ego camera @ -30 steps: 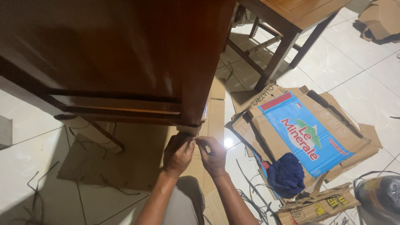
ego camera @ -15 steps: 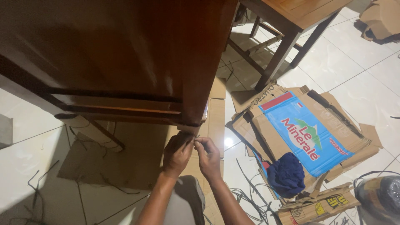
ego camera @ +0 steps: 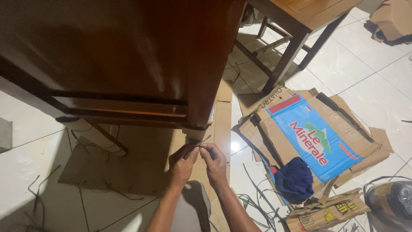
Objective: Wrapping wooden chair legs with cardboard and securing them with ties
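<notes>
Below the corner of the dark wooden cabinet (ego camera: 128,60), close over the floor, both hands meet.

Left hand: the left hand (ego camera: 182,161) has its thumb and fingers pinched together on a thin dark strap (ego camera: 205,139).
Right hand: the right hand (ego camera: 214,161) is pinched on the same strap, fingertips touching those of the left.
Strap: a short free end pokes up and to the right from between the hands, just under the cardboard-wrapped cabinet foot (ego camera: 195,133); how it runs round the foot cannot be made out.
Under the hands: flat brown cardboard (ego camera: 128,167) lies on the white tiled floor (ego camera: 25,172), reaching beneath the cabinet.
Near the wrists: the person's grey-clad knee (ego camera: 193,210) shows between the forearms.
Right of the hands: loose dark strap offcuts (ego camera: 257,202) lie tangled on the tiles.
Further right: a flattened box with a blue printed panel (ego camera: 313,137) lies open, with a dark blue cloth (ego camera: 295,179) bunched on its lower edge.
Far corner: a dark bagged bundle (ego camera: 390,202) sits at the lower right.
Behind: a second wooden piece on legs (ego camera: 296,25) stands well apart at the top.
</notes>
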